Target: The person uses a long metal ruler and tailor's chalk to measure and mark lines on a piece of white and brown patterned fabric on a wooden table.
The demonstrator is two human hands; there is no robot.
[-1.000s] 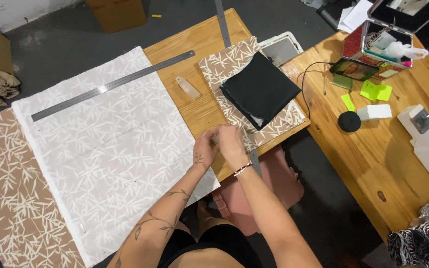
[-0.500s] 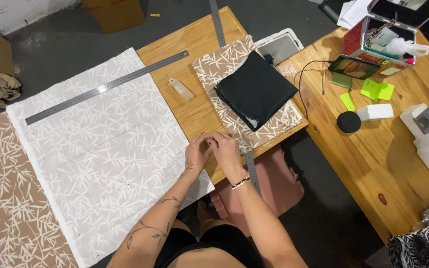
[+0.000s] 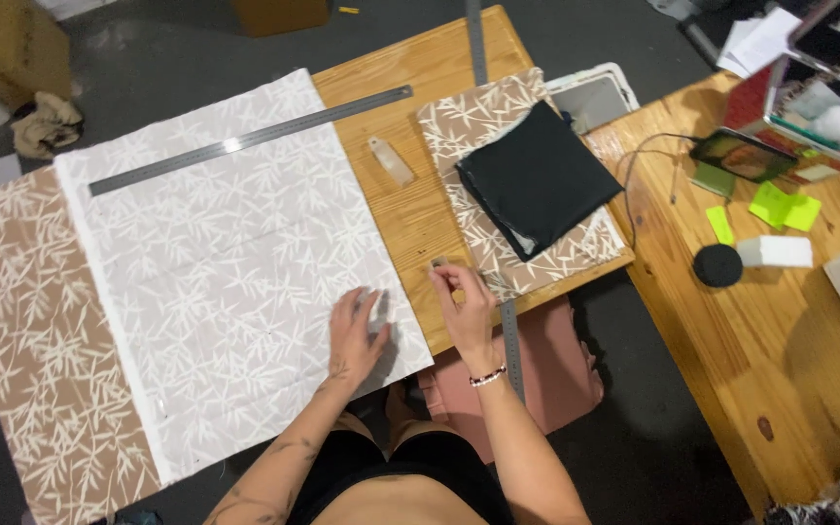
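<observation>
While left hand (image 3: 357, 332) lies flat, released, on pale leaf-print fabric sheet (image 3: 226, 262) at frame centre, right hand (image 3: 464, 301) pinches small dark object (image 3: 437, 262), identity unclear, over wooden table (image 3: 420, 209).

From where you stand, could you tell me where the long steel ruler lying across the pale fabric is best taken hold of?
Grip the long steel ruler at its right end, coming from the bare table side. That end juts past the pale fabric onto wood, so fingers can probably slide under without dragging cloth. It lies flat and thin, so pinching its long edges elsewhere looks harder.
</observation>
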